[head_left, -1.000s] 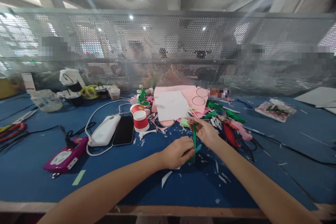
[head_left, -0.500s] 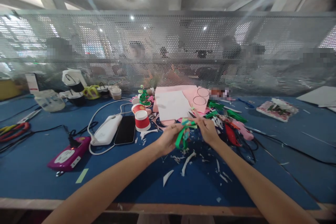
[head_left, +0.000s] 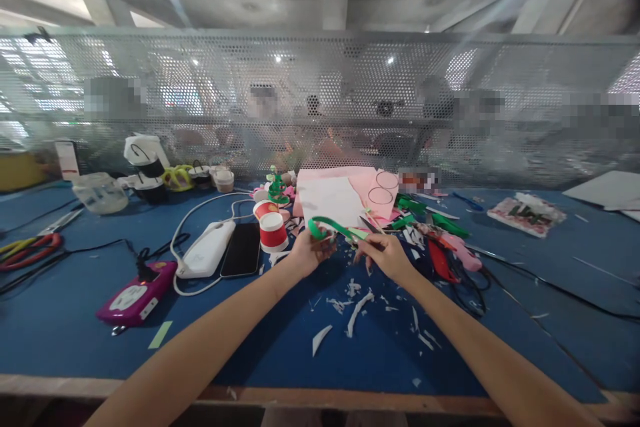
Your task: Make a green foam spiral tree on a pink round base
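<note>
My left hand is closed around the end of a green paper strip that arcs over toward my right hand. The fingers of my right hand are pinched on the strip's other end, close to the pink and white paper sheets. Both hands hover just above the blue table. White paper scraps lie under and in front of them. Two red paper cups stand left of my left hand.
A white power bank, a black phone and a magenta device with cables lie at the left. Green and red craft bits and a pink tool clutter the right. A perforated metal screen closes the back; people sit behind it.
Both hands have moved away from me and slightly up. The green strip, held upright a second ago, now stretches nearly level between them. My left hand shifted left.
</note>
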A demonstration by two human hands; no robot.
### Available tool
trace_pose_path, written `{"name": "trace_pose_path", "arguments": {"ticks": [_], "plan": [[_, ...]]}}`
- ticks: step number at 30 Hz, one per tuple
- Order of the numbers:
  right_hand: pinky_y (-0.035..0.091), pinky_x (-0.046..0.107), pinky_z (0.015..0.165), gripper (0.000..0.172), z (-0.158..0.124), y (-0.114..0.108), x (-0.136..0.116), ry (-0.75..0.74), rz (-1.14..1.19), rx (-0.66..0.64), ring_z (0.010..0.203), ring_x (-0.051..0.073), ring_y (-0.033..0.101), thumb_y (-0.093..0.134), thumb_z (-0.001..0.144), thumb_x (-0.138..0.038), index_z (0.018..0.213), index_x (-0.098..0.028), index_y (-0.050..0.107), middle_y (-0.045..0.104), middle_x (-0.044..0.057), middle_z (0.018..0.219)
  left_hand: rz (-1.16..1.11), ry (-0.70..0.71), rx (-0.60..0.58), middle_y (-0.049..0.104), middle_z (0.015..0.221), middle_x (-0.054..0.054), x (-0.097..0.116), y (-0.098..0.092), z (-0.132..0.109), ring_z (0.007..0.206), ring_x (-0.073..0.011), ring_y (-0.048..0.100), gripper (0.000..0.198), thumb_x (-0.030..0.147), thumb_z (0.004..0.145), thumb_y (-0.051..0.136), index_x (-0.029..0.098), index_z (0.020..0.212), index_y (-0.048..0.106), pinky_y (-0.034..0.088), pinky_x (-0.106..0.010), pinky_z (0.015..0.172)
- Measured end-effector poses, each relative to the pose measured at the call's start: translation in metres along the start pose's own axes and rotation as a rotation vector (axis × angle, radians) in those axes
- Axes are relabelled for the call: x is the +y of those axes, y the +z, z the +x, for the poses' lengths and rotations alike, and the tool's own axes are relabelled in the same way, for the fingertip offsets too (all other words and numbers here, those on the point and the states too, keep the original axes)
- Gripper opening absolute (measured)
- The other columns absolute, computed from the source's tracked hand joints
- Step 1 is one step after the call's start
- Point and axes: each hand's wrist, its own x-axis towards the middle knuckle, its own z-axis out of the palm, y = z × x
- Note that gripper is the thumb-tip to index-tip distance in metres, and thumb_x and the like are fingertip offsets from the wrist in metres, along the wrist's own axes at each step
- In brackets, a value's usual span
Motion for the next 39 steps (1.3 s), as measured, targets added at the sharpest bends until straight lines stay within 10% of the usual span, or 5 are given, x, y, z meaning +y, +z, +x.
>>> {"name": "trace_pose_path", "arguments": {"ticks": [7,14,21,28,39], "plan": [[0.019,0.019,0.028,0.032,0.012,-0.012,0.008,0.298,0.441,0.099,0.025,0.003,0.032,0.074,0.062,-0.04,0.047,-0.015,0.061,0.064,0.004,0.047,0.345,0.65,0.133,0.057,0.076,-0.002,-0.001,-0.009,0.006,0.061,-0.0117,0.054,0.015,0.029,0.081,0.046,0.017,0.072,0.048,0.047,-0.029,0.065],[0.024,0.019,0.03,0.03,0.009,-0.008,0.007,0.436,0.572,-0.002,0.027,0.002,0.028,0.069,0.066,-0.04,0.05,-0.017,0.059,0.061,0.0,0.048,1.542,1.306,-0.354,0.049,0.127,-0.017,-0.022,-0.013,-0.013,0.122,-0.029,0.04,0.052,0.022,0.074,0.059,0.014,0.123,0.044,0.031,-0.049,0.103],[0.02,0.018,0.033,0.029,-0.001,0.001,-0.016,0.463,0.752,-0.141,0.029,-0.001,0.02,0.069,0.07,-0.039,0.053,-0.017,0.06,0.062,-0.002,0.055,1.849,1.145,-0.254,0.062,0.084,-0.011,-0.027,-0.014,-0.006,0.086,-0.0244,0.057,0.021,0.021,0.089,0.039,0.017,0.097,0.058,0.044,-0.041,0.081],[0.02,0.019,0.035,0.02,0.005,-0.011,-0.014,0.371,0.82,-0.002,0.035,0.003,0.014,0.064,0.076,-0.041,0.071,-0.022,0.066,0.066,-0.003,0.065,1.9,1.022,-0.314,0.061,0.077,-0.008,-0.03,-0.014,-0.009,0.077,-0.0204,0.056,0.016,0.02,0.086,0.044,0.02,0.086,0.059,0.043,-0.032,0.073],[0.018,0.02,0.033,0.055,0.01,-0.01,-0.003,0.285,0.653,-0.043,0.028,0.003,0.024,0.047,0.076,-0.067,0.086,-0.018,0.071,0.05,-0.004,0.046,1.676,0.952,-0.338,0.053,0.056,-0.001,-0.03,-0.001,-0.023,0.057,-0.0126,0.047,0.032,0.026,0.086,0.045,0.017,0.057,0.056,0.034,-0.025,0.058]]}}
